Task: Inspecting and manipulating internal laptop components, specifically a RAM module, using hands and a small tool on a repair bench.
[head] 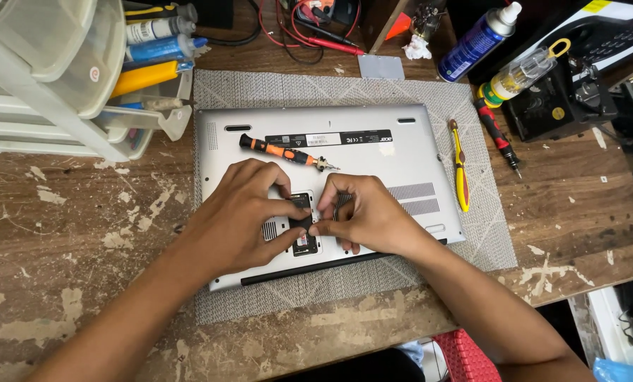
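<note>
A silver laptop [373, 152] lies upside down on a grey mat [274, 88]. A small open compartment [303, 240] shows in its underside near the front edge. My left hand [238, 212] and my right hand [366, 212] meet over that compartment. Their fingertips pinch a small dark flat part [302, 221] between them. An orange and black screwdriver [284, 152] rests on the laptop just beyond my hands.
A yellow pry tool [460, 170] and a red screwdriver [499, 138] lie at the right of the mat. A spray can [477, 39], a small bottle [518, 74] and a black holder [557, 106] stand behind. Plastic drawers [55, 78] with tubes sit at the left.
</note>
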